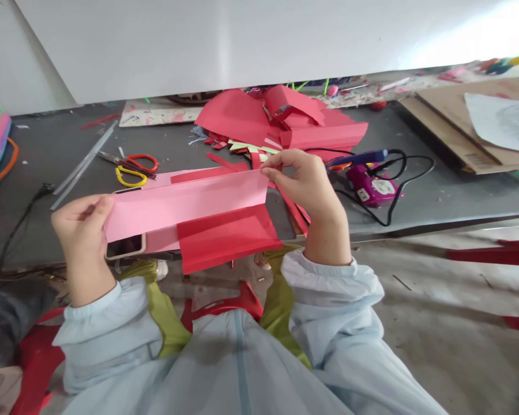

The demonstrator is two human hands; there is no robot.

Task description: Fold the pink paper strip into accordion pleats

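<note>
A folded strip of pink paper [190,202] is stretched between my two hands above the table's front edge. My left hand [84,227] pinches its left end, thumb on top. At the other end, the thumb and fingers of my right hand [300,176] grip the upper right corner. Below the strip lies a creased sheet of red paper [229,236], overhanging the table edge. A phone [125,246] is partly covered by the strip near my left hand. More pink paper [162,238] shows underneath.
Scissors [132,170] with red and yellow handles lie behind the strip. Red paper scraps [251,118] are heaped at the back. To the right sit a purple corded device [372,184] and flat cardboard [450,127]. Clear sticks [84,161] and a black plug [45,189] lie left.
</note>
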